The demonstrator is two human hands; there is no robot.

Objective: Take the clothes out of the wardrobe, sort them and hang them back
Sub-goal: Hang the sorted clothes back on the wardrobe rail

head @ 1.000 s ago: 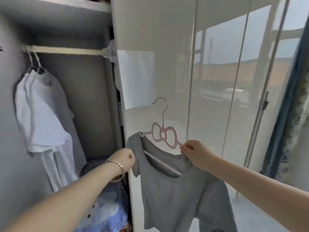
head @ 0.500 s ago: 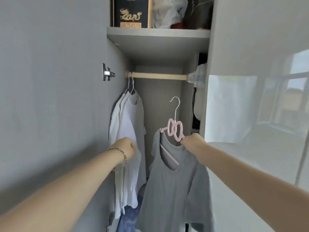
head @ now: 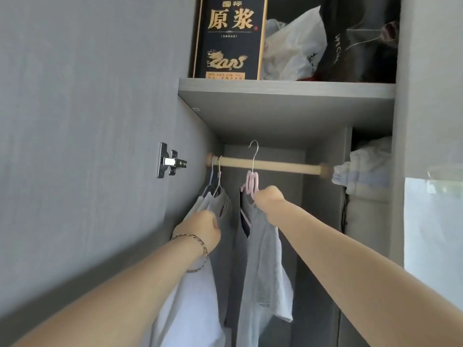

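Grey T-shirt on pink bow-shaped hanger, inside wardrobe, below wooden rod. Hanger's metal hook crosses front of rod, tip above it; whether seated on rod, cannot tell. Right hand grips hanger at bow. White shirts hang at rod's left end, just beside. Left hand, fingers curled, against white shirts; whether it holds cloth, cannot tell. Shelf above carries black box, white plastic bag.

hands 2 | pink hanger 1 | rail 1 | box 1
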